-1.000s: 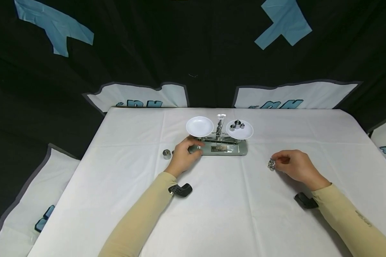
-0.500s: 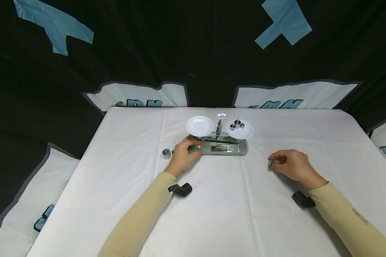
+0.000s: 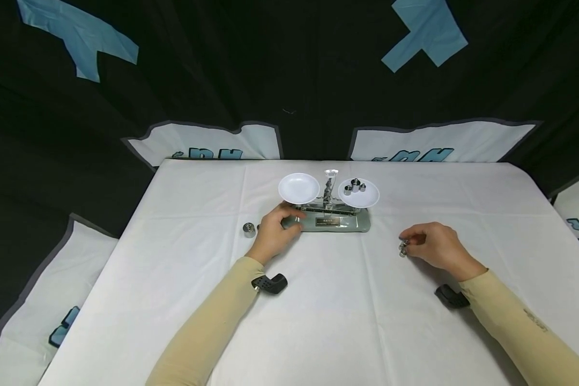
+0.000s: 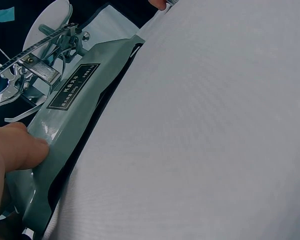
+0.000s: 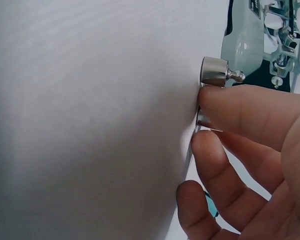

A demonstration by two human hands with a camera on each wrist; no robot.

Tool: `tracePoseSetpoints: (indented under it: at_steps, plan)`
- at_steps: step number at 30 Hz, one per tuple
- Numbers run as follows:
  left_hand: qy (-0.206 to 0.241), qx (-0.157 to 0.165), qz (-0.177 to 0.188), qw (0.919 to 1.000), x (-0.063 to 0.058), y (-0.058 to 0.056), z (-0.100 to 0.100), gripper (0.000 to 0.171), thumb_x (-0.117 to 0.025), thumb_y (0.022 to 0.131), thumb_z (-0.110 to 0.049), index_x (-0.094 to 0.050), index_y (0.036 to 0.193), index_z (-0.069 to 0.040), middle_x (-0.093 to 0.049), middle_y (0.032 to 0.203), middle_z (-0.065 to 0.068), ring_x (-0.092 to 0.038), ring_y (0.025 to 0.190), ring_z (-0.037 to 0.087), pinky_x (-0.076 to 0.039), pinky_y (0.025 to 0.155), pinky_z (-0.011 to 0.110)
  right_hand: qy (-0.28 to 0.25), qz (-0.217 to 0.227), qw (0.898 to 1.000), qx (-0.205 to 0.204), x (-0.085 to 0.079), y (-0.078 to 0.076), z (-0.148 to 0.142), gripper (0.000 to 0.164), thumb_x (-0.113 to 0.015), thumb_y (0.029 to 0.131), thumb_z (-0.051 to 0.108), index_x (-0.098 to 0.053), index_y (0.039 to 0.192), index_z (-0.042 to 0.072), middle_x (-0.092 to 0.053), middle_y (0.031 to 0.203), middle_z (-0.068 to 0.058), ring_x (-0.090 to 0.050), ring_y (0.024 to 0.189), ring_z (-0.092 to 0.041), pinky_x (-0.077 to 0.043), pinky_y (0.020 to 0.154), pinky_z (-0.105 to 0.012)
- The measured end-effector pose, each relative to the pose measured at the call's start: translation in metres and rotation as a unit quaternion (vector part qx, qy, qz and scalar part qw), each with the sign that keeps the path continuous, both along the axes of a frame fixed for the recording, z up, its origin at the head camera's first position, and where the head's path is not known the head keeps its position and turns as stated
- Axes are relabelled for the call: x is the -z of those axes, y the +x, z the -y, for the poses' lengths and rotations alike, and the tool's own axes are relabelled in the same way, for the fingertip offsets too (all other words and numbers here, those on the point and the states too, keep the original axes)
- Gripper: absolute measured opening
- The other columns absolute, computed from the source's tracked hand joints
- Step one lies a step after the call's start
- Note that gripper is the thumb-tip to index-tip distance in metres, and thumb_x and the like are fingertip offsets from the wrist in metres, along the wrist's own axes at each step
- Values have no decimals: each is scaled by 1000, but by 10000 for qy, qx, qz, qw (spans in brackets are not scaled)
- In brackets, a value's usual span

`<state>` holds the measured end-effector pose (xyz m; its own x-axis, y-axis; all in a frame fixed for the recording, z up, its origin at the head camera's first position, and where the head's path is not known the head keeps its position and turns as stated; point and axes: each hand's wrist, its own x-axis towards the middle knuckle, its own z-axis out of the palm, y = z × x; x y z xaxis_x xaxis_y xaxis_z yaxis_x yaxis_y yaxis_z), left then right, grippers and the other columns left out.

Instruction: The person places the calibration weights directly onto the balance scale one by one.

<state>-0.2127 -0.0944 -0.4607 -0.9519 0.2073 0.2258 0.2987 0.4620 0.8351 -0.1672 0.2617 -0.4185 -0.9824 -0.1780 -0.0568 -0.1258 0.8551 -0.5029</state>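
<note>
A balance scale [image 3: 318, 222] with a grey-green base and two white pans stands toward the back of the table. My left hand [image 3: 276, 231] grips the left end of its base; in the left wrist view the thumb [image 4: 25, 147] lies on top. Several metal weights [image 3: 355, 185] sit on the right pan, while the left pan [image 3: 299, 188] bears nothing. Right of the scale, my right hand [image 3: 434, 245] pinches small knobbed metal weights [image 3: 402, 251] at the cloth. In the right wrist view one weight [image 5: 214, 71] shows beyond the thumb, another is partly hidden behind it.
A larger metal weight [image 3: 249, 230] stands left of my left hand, with another mostly hidden by that hand. White cloth covers the table [image 3: 318, 321]. Behind it hangs a black curtain [image 3: 251, 64] with blue and white patches.
My right hand has shifted slightly left, and the small weights at its fingertips have moved with it. The left hand and the scale stay where they were.
</note>
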Motion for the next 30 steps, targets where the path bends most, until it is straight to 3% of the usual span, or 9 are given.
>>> tracePoseSetpoints:
  at_steps: [14, 30]
  plan:
    - [21, 9, -29, 10000, 1, 0, 1, 20, -69, 82, -6, -72, 101, -11, -64, 126, 5, -43, 139, 22, -34, 118, 35, 25, 274, 9996, 40, -2, -2, 3, 22, -73, 77, 10, -74, 99, 6, -69, 80, -1, -58, 74, -12, -43, 65, -26]
    - [-2, 20, -39, 10000, 1, -1, 1, 20, -69, 82, -6, -72, 101, -12, -64, 125, 4, -47, 136, 21, -37, 115, 36, -126, 141, 9998, 39, -1, -3, 6, 16, -73, 80, 13, -72, 95, 5, -66, 81, -5, -57, 73, -17, -46, 62, -26]
